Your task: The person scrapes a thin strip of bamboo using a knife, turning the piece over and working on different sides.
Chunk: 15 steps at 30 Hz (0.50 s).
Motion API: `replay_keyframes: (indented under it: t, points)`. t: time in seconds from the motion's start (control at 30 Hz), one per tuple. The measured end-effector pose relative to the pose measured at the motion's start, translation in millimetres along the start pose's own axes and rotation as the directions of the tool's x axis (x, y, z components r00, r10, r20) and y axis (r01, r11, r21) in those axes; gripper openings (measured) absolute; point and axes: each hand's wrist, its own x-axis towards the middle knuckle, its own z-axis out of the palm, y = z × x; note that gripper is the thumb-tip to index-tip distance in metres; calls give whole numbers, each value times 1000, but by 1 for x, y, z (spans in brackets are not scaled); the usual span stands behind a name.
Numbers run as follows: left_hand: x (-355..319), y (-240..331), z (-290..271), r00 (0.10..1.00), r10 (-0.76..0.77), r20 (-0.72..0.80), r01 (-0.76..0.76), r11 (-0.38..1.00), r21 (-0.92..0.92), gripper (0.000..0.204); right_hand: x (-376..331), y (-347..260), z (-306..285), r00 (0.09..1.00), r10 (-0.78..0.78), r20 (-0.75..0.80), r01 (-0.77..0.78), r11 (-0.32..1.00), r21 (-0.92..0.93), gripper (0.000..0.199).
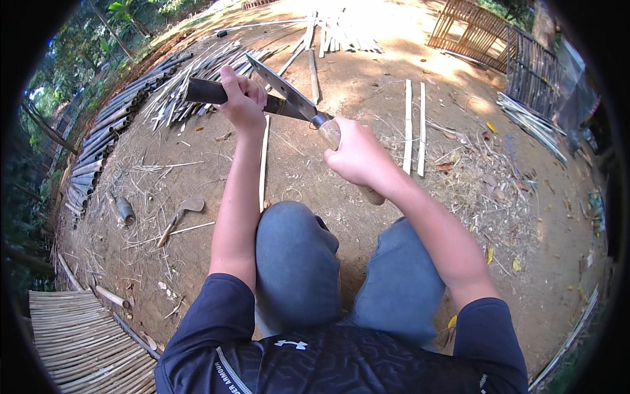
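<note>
My left hand [244, 100] is closed around a dark length of bamboo [205, 91], its thumb pointing up. My right hand [357, 152] grips the wooden handle of a machete [283, 87]. The broad blade slants up and to the left, crossing above the bamboo's right end close to the collar. Whether the edge touches the bamboo or has entered it, I cannot tell. Both arms reach forward beyond my bent knees. Just below the two hands a thin pale strip [264, 164] lies on the dirt by my left knee.
A curved-blade knife [174, 224] and a bottle [125, 209] lie on the ground at left. Dark bamboo poles [108, 128] and split strips [190, 85] are piled farther off. Two pale strips [408, 128] lie at right, near shavings. A slatted bamboo platform [92, 341] occupies the lower left.
</note>
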Motion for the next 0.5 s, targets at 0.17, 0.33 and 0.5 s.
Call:
replay_keyframes:
  t: [0.17,0.33,0.5]
  points:
    - [2,-4,-1,999,-7,38,8,1000,-24,54,2,14,2,997,-67,-47,69,997,31,40]
    - [2,1,-5,999,-31,30,30,999,24,54,-6,-6,-2,1000,-27,-3,27,999,27,38]
    - [2,0,2,999,-42,11,42,999,15,54,2,4,1,999,-36,-29,37,999,37,42]
